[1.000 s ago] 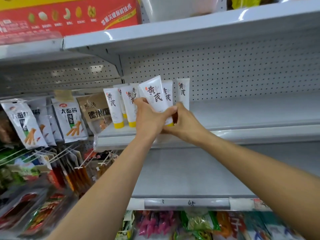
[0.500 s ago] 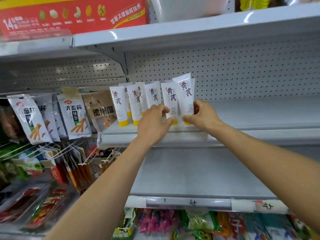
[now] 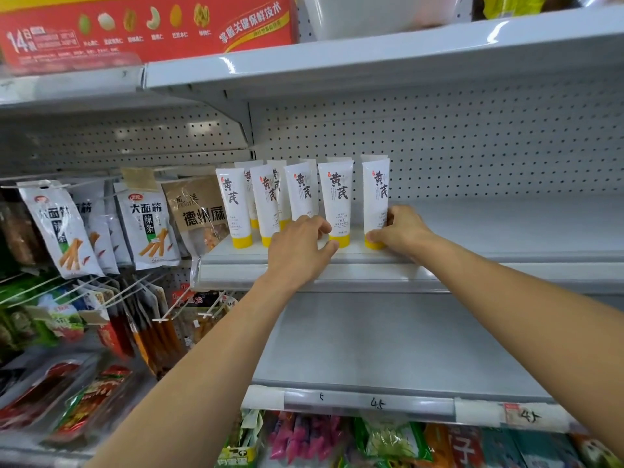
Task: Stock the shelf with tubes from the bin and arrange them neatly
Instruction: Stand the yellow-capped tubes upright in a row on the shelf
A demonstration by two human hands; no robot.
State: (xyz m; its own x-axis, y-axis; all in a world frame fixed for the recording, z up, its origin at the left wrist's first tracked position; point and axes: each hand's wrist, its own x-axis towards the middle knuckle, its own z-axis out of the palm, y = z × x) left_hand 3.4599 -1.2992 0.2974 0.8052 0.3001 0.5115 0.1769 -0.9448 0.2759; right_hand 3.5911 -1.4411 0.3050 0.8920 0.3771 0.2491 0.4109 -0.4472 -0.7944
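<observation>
Several white tubes with yellow caps and black characters stand cap-down in two rows at the left end of the grey shelf. My right hand grips the rightmost front tube at its cap end, and the tube stands upright on the shelf. My left hand rests at the base of the third front tube, fingers curled round its lower part; the thumb reaches toward the fourth tube. The leftmost tube stands free. The bin is out of view.
Snack packets hang on pegs to the left of the shelf. A red box sits on the upper shelf. The lower shelf lies beneath my arms, with price labels on its front rail and bagged goods below.
My right hand carried a tube from the middle of the row to the right end and set it upright on the shelf. My left hand dropped to the tube bases.
</observation>
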